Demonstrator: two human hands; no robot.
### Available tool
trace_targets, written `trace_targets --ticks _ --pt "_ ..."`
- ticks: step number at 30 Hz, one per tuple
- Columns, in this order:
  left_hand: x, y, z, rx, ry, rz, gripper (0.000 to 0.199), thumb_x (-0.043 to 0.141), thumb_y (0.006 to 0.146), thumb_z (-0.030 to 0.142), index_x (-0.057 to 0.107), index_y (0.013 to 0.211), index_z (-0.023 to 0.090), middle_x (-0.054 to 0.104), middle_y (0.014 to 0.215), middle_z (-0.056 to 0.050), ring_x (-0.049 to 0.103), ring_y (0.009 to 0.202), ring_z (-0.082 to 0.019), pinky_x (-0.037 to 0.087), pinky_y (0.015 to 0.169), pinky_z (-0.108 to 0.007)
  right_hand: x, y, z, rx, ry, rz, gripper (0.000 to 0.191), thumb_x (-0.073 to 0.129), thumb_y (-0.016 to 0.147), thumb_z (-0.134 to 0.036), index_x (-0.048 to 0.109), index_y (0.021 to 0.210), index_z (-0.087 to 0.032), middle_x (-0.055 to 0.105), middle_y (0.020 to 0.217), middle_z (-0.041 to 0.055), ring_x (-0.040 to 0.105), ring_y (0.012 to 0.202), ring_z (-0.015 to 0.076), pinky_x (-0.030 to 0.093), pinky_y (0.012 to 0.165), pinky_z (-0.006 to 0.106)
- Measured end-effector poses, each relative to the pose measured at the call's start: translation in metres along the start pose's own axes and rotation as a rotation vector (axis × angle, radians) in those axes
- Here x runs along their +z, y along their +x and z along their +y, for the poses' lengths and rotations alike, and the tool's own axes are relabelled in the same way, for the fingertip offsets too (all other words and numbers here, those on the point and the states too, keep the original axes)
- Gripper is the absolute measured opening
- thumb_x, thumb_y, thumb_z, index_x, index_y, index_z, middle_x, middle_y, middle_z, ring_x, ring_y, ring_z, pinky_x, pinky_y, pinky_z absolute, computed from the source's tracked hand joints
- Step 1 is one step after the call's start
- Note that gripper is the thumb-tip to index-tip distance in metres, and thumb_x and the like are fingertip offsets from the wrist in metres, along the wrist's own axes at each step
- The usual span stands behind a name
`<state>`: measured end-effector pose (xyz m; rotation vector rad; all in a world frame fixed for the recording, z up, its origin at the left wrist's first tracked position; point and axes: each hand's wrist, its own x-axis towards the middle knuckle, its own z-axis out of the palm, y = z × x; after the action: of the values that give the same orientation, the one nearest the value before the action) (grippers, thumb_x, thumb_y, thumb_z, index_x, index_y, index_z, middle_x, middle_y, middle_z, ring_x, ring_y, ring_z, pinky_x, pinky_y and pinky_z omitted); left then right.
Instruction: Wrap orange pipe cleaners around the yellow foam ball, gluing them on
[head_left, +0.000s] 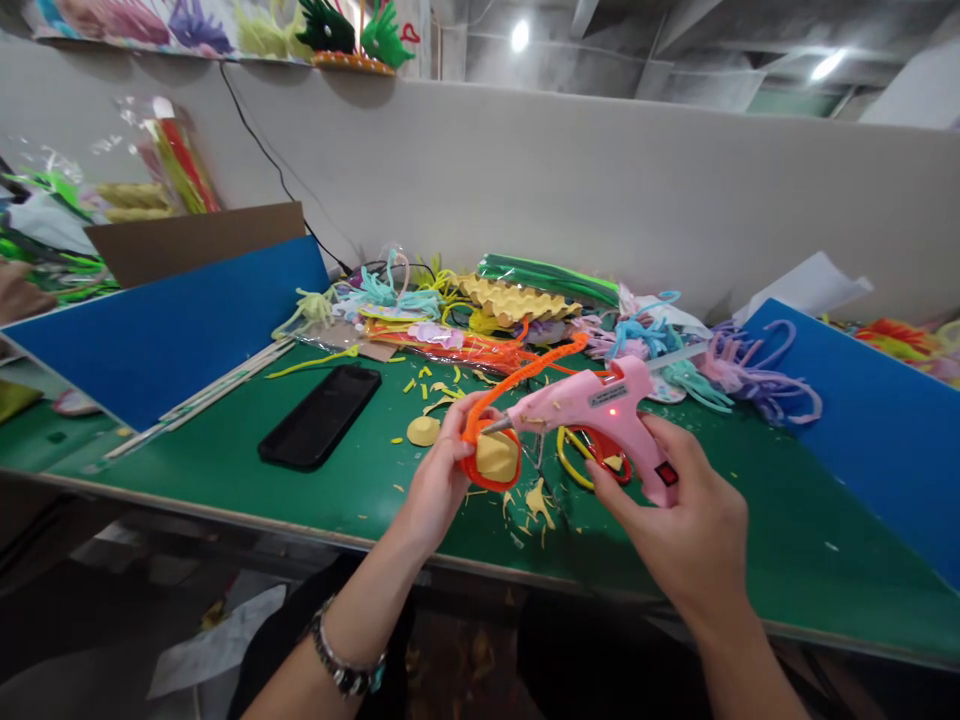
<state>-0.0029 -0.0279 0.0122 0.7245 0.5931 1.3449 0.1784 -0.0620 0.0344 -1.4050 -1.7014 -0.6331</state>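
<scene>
My left hand (439, 475) pinches a small round piece (497, 457) with a yellow face and an orange fuzzy rim. From it an orange pipe cleaner (529, 370) stretches up and to the right. In my right hand (679, 510) is a pink hot glue gun (585, 405), with a red light glowing on its side and a clear glue stick (679, 355) poking out of the back. The metal nozzle points left and meets the upper edge of the orange rim; whether glue comes out is too small to tell. Scissors with yellow-and-red handles (577, 460) lie behind the gun.
A black phone (321, 415) lies on the green table (217, 480), left of my hands. Blue boards (187, 330) stand on both sides. Yellow scraps (538, 503) litter the middle. Pipe cleaner bundles and a yellow egg-carton tray (517, 300) line the back. Another person's hand (22, 295) shows far left.
</scene>
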Motion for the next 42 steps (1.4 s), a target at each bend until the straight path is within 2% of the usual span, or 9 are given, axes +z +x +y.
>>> trace_targets --ticks 5,9,15,21,31,37,42 --pt "-0.0007 -0.0002 -0.0009 -0.008 0.01 -0.016 0.042 0.054 0.055 0.023 0.056 0.096 0.021 0.062 0.088 -0.001 0.055 0.098 -0.024 0.044 0.081 -0.033 -0.0014 0.0014 -0.0012 -0.025 0.006 0.04 0.026 0.056 0.078 -0.037 0.056 0.097 -0.018 0.068 0.077 0.0025 0.056 0.051 0.011 0.044 0.048 0.02" --pt "-0.0022 0.0012 -0.0025 0.001 0.042 -0.058 0.044 0.053 0.055 0.022 0.055 0.099 0.022 0.061 0.093 -0.002 0.054 0.101 -0.025 0.042 0.085 -0.036 -0.0032 0.0022 -0.0006 -0.084 0.007 0.054 0.023 0.055 0.081 -0.031 0.056 0.099 -0.018 0.065 0.071 0.0005 0.056 0.052 0.0107 0.044 0.05 0.02" --pt "-0.0048 0.0019 -0.0041 -0.007 0.091 -0.073 0.047 0.052 0.056 0.022 0.054 0.103 0.022 0.059 0.097 -0.003 0.053 0.101 -0.026 0.041 0.084 -0.036 -0.003 0.0032 0.0 -0.114 0.008 0.057 0.021 0.055 0.082 -0.027 0.057 0.102 -0.018 0.062 0.065 -0.001 0.055 0.051 0.0108 0.043 0.05 0.02" --pt "-0.0041 0.0014 -0.0031 -0.002 0.11 -0.083 0.048 0.051 0.056 0.023 0.053 0.104 0.022 0.058 0.098 -0.003 0.054 0.098 -0.025 0.039 0.085 -0.036 -0.0042 0.0044 0.003 -0.184 -0.002 0.068 0.022 0.056 0.081 -0.023 0.058 0.101 -0.014 0.062 0.065 0.0001 0.055 0.051 0.0099 0.043 0.05 0.019" --pt "-0.0035 0.0014 -0.0011 0.033 0.127 -0.081 0.048 0.05 0.057 0.023 0.054 0.105 0.021 0.058 0.098 -0.004 0.054 0.096 -0.024 0.041 0.081 -0.034 -0.0058 0.0039 0.0064 -0.14 0.007 0.067 0.024 0.057 0.081 -0.024 0.059 0.103 -0.017 0.063 0.065 0.0003 0.058 0.054 0.0133 0.045 0.052 0.022" --pt "-0.0052 0.0007 -0.0008 0.058 0.111 -0.105 0.045 0.05 0.06 0.022 0.054 0.105 0.022 0.06 0.096 -0.003 0.053 0.097 -0.023 0.043 0.081 -0.033 -0.0073 0.0041 0.008 -0.129 -0.02 0.068 0.026 0.055 0.081 -0.024 0.059 0.106 -0.02 0.065 0.066 0.0001 0.06 0.056 0.0148 0.049 0.06 0.025" --pt "-0.0045 0.0009 -0.0001 0.081 0.11 -0.124 0.045 0.051 0.061 0.023 0.054 0.106 0.021 0.06 0.096 -0.003 0.055 0.096 -0.023 0.043 0.082 -0.035 -0.0081 0.0043 0.0084 -0.148 -0.006 0.055 0.024 0.056 0.081 -0.022 0.059 0.105 -0.018 0.065 0.066 0.0004 0.06 0.056 0.0136 0.048 0.057 0.022"
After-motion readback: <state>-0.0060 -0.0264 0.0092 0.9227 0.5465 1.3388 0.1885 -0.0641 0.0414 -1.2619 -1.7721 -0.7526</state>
